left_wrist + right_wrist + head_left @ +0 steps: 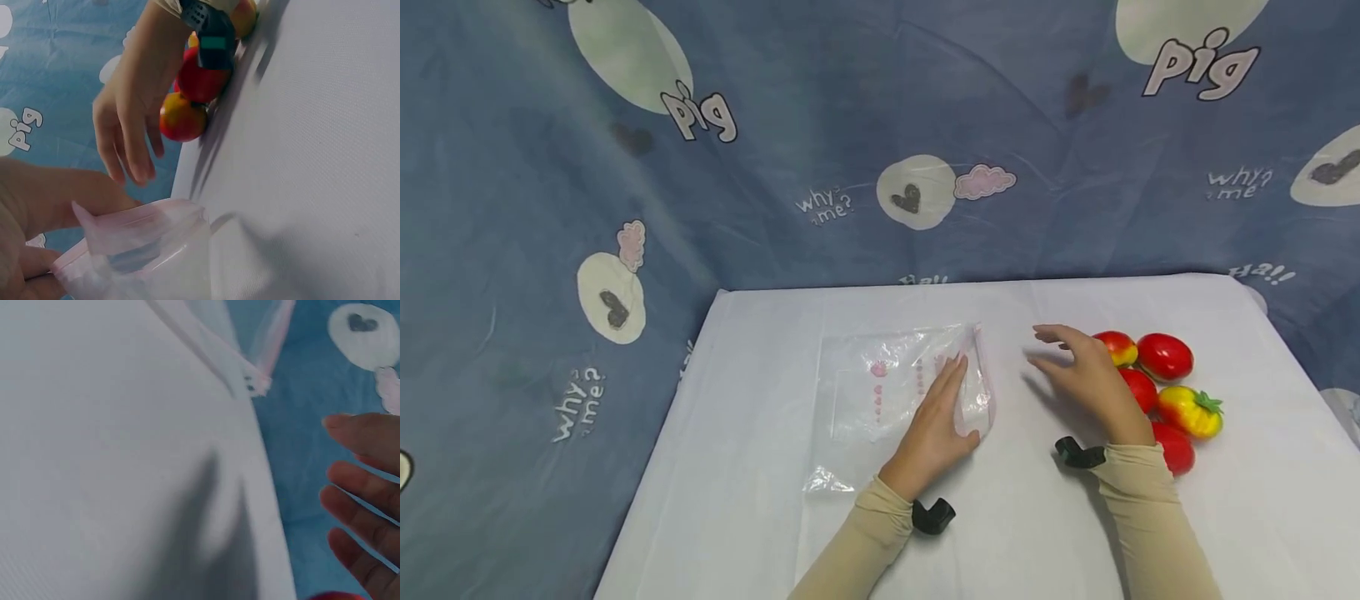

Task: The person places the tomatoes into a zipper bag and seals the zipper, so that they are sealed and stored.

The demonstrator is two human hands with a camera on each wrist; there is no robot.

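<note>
Fronting blue fabric (820, 117), the white table (737, 433) underlies straight left fingers (943, 393), released right fingers (1058, 334).

From here I can read "pig" (1201, 67) twice, high on the patterned blue cloth (805, 125). The same cloth says "why me?" (825, 206) in three places, and "Ha!!" (923, 279) low near the middle, its bottom hidden, and again toward the right.
</note>
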